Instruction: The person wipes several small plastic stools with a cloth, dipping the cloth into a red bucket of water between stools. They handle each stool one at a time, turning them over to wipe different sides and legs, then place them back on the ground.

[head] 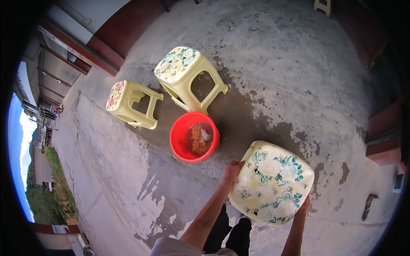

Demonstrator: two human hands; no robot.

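Note:
A cream plastic stool [272, 185] is held up in front of me, its seat printed with teal and white flowers facing the camera. My left hand [233, 169] grips its left edge; my right hand [303, 206] is at its lower right side, fingers partly hidden by the seat. The stool's legs are mostly out of sight beneath it. To the left of it a red plastic bucket [174, 140] stands on the wet concrete, with water and an orange-brown cloth [199, 140] inside. A paler cloth or piece [205, 134] lies beside the orange one in the water.
Behind the bucket stand a taller teal-flowered stool [176, 67] and a smaller stool with red flowers [116, 96]. Dark wet patches spread over the concrete floor [288, 64]. A red and white wall [112, 28] borders the far left. Another stool [323, 7] shows at the top right.

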